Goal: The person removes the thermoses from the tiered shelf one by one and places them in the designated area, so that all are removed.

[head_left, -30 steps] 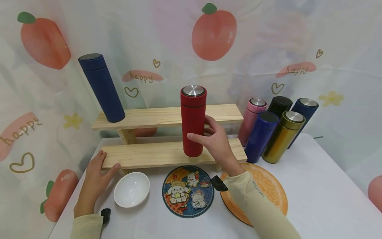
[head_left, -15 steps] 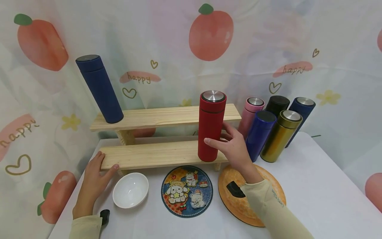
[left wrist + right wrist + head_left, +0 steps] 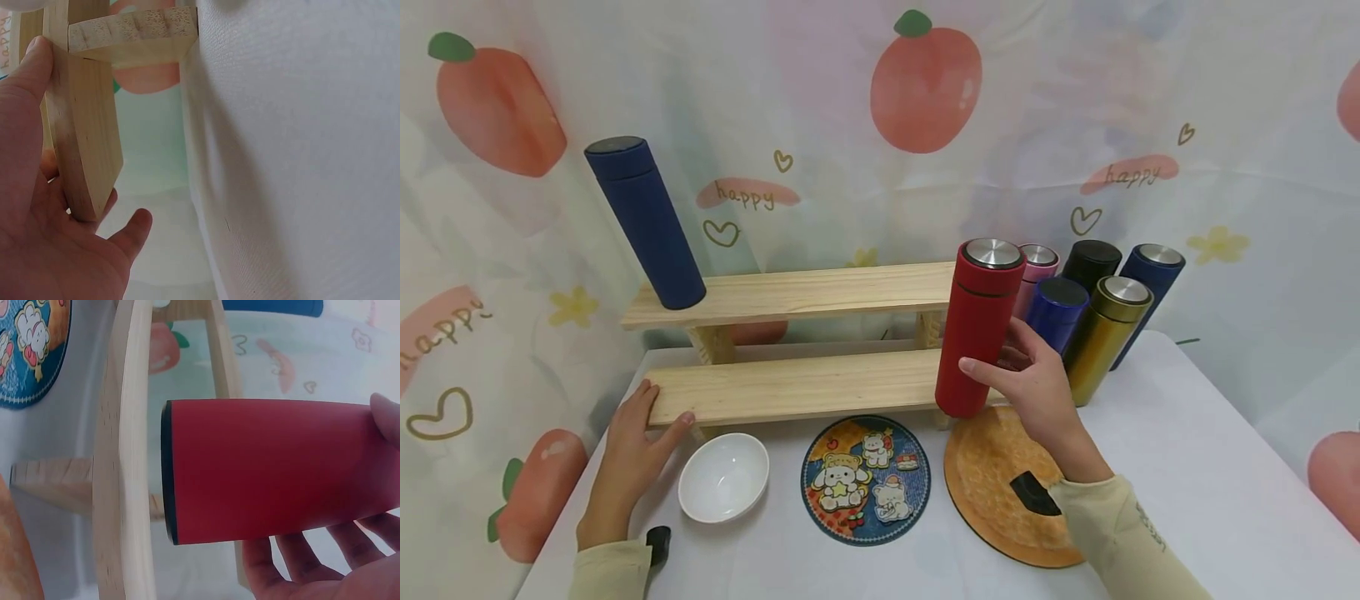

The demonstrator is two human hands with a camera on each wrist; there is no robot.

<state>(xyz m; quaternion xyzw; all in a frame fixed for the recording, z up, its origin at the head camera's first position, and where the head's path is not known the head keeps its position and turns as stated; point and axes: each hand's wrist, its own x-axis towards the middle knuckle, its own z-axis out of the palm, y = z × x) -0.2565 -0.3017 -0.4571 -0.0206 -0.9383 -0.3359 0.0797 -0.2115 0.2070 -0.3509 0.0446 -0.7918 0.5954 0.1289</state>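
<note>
My right hand point(image 3: 1037, 383) grips a red thermos bottle point(image 3: 977, 333) with a steel lid, thumb on one side and fingers on the other. The bottle leans slightly right, over the right end of the lower board. In the right wrist view, the black-rimmed base of the red bottle point(image 3: 269, 472) hangs just off the board point(image 3: 134, 456). At the left end of the two-step wooden shelf point(image 3: 797, 387), my left hand point(image 3: 632, 450) holds the lower board. The left wrist view has that hand's thumb point(image 3: 34, 69) on the board's edge, with fingers bent round its end.
A dark blue bottle point(image 3: 651, 225) stands on the upper board's left end. Right of the shelf cluster pink point(image 3: 1037, 267), black point(image 3: 1090, 262), blue point(image 3: 1060, 308), gold point(image 3: 1105, 333) and navy point(image 3: 1150, 275) bottles. In front lie a white bowl point(image 3: 724, 479), a cartoon mat point(image 3: 865, 483) and an orange-brown round mat point(image 3: 992, 492).
My right hand has carried the red bottle rightward along the shelf and slightly nearer, now partly covering the pink and blue bottles. The left hand has kept its place on the board.
</note>
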